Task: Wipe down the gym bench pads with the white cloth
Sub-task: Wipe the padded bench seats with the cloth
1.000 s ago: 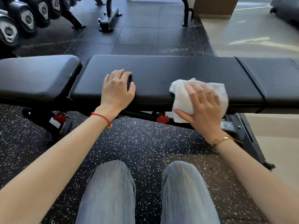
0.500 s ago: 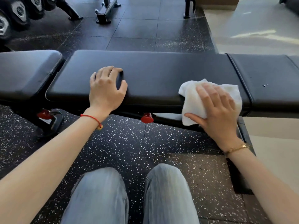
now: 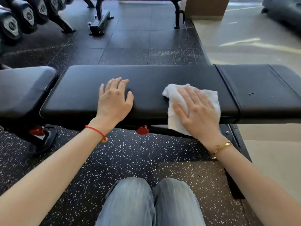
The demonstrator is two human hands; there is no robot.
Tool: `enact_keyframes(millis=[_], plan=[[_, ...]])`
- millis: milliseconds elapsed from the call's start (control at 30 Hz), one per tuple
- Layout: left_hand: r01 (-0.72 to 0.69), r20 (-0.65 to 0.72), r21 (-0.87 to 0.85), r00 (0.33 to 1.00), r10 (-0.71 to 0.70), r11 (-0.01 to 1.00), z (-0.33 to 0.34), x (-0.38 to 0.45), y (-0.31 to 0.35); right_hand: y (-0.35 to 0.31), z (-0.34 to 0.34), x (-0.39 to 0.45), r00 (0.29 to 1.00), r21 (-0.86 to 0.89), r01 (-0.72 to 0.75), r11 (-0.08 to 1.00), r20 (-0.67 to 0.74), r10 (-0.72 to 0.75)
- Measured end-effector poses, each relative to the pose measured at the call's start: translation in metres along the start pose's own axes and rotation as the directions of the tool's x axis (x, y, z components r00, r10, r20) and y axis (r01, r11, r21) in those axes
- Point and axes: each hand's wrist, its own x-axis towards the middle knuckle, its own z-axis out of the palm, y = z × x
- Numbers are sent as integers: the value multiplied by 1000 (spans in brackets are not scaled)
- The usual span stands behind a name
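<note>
The flat right hand [image 3: 197,111] is sliding the crumpled white terry cloth [image 3: 192,105] up from the near edge onto the top of the long black padded vinyl bench pad [image 3: 146,80], drifting back toward the left hand [image 3: 114,101]. The left hand's fingers are uncurling, now lying flatter and further onto the pad's top.

The single head view looked forward and steeply down from above the person's knees [image 3: 151,203], facing the long side of the bench pad [image 3: 146,75] at close range; dumbbells [image 3: 13,25] lay beyond it, up left.
</note>
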Motion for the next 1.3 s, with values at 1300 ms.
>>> enact_keyframes(millis=[1300], plan=[[-81,187,-26,979,85,996,78,46,157,175,-53,19,981,279,93,956,136,-135]])
